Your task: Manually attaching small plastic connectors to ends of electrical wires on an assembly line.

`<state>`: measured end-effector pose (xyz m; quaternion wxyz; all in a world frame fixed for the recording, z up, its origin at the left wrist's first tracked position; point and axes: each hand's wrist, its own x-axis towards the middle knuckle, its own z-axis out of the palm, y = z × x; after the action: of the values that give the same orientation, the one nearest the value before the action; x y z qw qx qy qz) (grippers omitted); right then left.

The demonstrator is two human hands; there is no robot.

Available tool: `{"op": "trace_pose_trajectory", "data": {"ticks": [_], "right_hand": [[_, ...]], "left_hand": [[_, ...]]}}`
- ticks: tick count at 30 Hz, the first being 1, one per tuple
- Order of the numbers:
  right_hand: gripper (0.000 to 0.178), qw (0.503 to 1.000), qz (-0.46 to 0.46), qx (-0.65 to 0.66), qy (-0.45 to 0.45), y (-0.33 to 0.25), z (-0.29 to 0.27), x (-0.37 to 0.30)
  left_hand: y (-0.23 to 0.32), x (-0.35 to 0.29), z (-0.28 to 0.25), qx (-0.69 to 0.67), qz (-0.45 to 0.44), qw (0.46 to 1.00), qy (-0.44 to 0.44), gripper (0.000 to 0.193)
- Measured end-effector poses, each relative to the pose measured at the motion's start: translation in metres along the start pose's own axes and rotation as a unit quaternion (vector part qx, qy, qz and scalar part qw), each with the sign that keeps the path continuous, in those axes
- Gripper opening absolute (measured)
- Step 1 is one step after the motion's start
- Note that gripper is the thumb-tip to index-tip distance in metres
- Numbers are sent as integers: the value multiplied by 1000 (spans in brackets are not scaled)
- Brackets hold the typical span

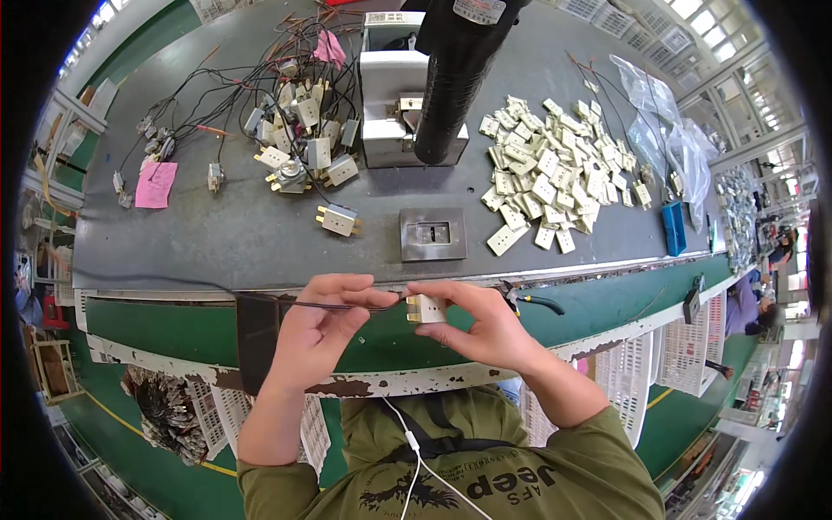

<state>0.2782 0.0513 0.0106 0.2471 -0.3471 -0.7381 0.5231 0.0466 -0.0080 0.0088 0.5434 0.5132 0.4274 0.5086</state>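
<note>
Head view. Left hand [316, 334]: thumb and fingers curled narrow about a dark wire [269, 301], which runs in from the left across the table's front edge. Right hand [487, 328]: index finger and thumb pinch a cream block [431, 309] at its upper and lower sides, brass prongs pointing left. Block sits just in front of the grey tabletop [260, 238], above the green ledge [173, 328]. Wire's end lies close to the block's prong side; cannot tell whether they touch.

Pliers [542, 302] with black-and-yellow handles lie just beyond the right hand, partly hidden by it. Slotted steel fixture [412, 252] stands on the table ahead of the hands. Lone cream connector [338, 220], prongs leftward, lies left of the fixture. Farther back on the left, a tangle of wired connectors [305, 108]; pink paper [156, 185] near its left side. Machine with a black cylinder [459, 78] behind the fixture. Right of it, a heap of cream pieces [555, 169], then a blue bin [673, 230] and clear plastic bag [689, 156].
</note>
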Motion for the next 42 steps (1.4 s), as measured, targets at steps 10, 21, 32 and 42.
{"op": "trace_pose_trajectory", "data": {"ticks": [10,21,32,42], "right_hand": [[44,997,-22,65,-32,8,0,3],[46,981,-139,-100,92,5,14,-2],[42,997,-31,-59,39,7,16,-2],[41,991,-85,-93,50,-3,11,0]], "left_hand": [[1,10,3,-47,-27,998,31,28],[-10,7,14,-10,-24,1000,10,47],[-12,1,27,103,-109,988,-33,59],[-10,0,26,184,-46,982,-6,41]]}}
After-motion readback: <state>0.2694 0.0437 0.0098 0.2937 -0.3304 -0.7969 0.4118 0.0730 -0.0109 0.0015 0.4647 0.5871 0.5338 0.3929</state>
